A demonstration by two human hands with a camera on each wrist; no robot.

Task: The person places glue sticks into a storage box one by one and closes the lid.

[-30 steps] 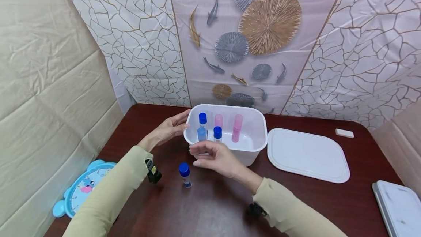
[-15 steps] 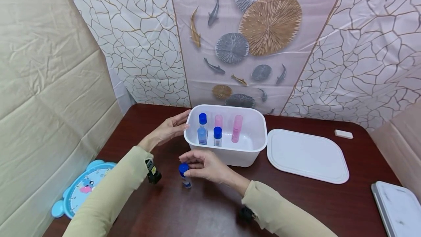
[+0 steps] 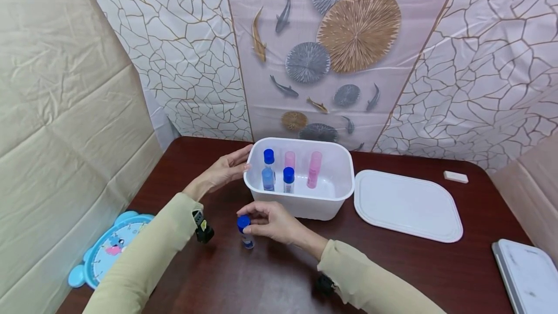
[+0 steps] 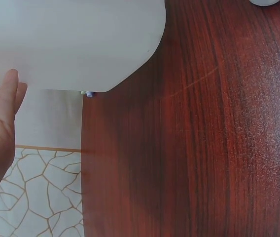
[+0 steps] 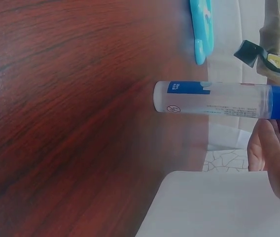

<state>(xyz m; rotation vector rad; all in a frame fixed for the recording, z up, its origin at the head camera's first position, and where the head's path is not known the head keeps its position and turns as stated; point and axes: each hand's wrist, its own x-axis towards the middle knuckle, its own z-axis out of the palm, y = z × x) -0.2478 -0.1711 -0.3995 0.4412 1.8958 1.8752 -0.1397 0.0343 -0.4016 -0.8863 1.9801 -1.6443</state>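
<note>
In the head view my right hand [image 3: 276, 222] pinches the blue cap of a small clear bottle [image 3: 247, 241] standing upright on the table, thumb in front and fingers behind. The right wrist view shows the bottle [image 5: 214, 98] side-on, with blue print on its clear body. My left hand [image 3: 222, 171] rests against the left end of a white plastic bin [image 3: 301, 205], its fingers fairly straight along the outer wall. Inside the bin stand two blue-capped bottles [image 3: 288, 180], a light-blue bottle [image 3: 268, 180] and two pink bottles [image 3: 314, 171].
A white lid [image 3: 407, 205] lies right of the bin, with a small white block [image 3: 456, 177] behind it. A blue toy clock [image 3: 115, 246] is at the left table edge; a white-topped case [image 3: 529, 270] lies at the right. Patterned cloth [image 3: 200, 62] hangs behind the table.
My right hand has moved down and left from the bin's front rim to the blue-capped bottle and taken its cap. The left hand stays at the bin's side.
</note>
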